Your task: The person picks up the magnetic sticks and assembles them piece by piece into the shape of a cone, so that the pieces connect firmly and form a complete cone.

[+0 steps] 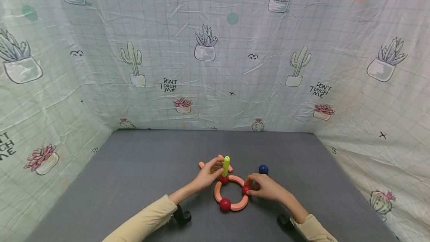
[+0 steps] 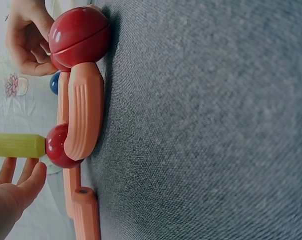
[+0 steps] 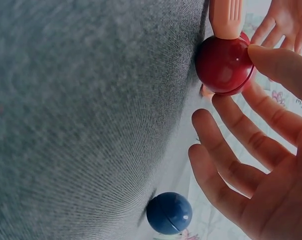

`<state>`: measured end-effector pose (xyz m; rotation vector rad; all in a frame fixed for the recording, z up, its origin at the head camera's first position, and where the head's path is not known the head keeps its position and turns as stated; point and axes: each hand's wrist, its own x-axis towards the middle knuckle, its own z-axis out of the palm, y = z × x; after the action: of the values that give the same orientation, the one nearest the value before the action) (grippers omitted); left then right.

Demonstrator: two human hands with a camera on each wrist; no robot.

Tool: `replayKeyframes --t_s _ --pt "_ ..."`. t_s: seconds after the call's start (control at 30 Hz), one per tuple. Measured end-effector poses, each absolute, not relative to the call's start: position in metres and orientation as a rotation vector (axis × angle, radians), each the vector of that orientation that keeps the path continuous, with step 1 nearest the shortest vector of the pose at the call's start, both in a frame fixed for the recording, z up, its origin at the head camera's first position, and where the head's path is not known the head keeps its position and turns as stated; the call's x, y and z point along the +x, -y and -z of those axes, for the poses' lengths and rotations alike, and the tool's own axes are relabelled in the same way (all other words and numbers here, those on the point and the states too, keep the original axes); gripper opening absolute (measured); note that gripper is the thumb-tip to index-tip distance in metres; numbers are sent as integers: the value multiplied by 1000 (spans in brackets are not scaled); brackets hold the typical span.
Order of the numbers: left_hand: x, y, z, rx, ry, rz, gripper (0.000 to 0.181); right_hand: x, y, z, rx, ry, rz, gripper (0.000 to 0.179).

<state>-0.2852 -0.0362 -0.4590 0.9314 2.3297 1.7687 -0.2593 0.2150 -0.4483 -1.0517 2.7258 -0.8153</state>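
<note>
A ring of curved orange rods (image 1: 217, 191) and red balls lies on the dark grey table. On the far red ball (image 1: 223, 179) stands a yellow-green stick (image 1: 226, 166), upright. My left hand (image 1: 209, 174) holds this stick near its lower part, thumb and fingers at its side. With thumb and fingertips my right hand (image 1: 267, 187) pinches the red ball at the ring's right (image 3: 224, 65), its other fingers spread loosely. Nearest to me in the ring is a third red ball (image 1: 225, 204), which neither hand touches.
Loose orange sticks (image 1: 230, 168) lie behind the left hand, partly hidden by it. A blue ball (image 1: 263, 169) rests beyond the right hand. Black straps (image 1: 182, 216) show at the wrists. A cactus-print cloth (image 1: 231, 55) surrounds the table (image 1: 151, 160) at the back and sides.
</note>
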Motion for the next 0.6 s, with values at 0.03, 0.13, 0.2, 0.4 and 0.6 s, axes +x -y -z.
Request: replayKeyframes --t_s 0.03,0.13,0.2,0.4,0.6 --pt "-284 37 456 926 -2331 -1767 35 -259 -215 448 -1047 -2728 814 18" --pt "-277 37 446 931 -2336 -1765 34 -258 -214 448 -1039 -2733 809 19" --pt "-272 38 439 923 -2334 -1763 34 -257 -214 448 -1031 -2727 810 20" --pt "-269 39 434 922 -2334 -1751 34 -255 -214 448 -1029 -2717 815 20" --pt "-289 45 458 916 -2433 -1727 30 -254 -214 448 -1021 -2726 801 21"
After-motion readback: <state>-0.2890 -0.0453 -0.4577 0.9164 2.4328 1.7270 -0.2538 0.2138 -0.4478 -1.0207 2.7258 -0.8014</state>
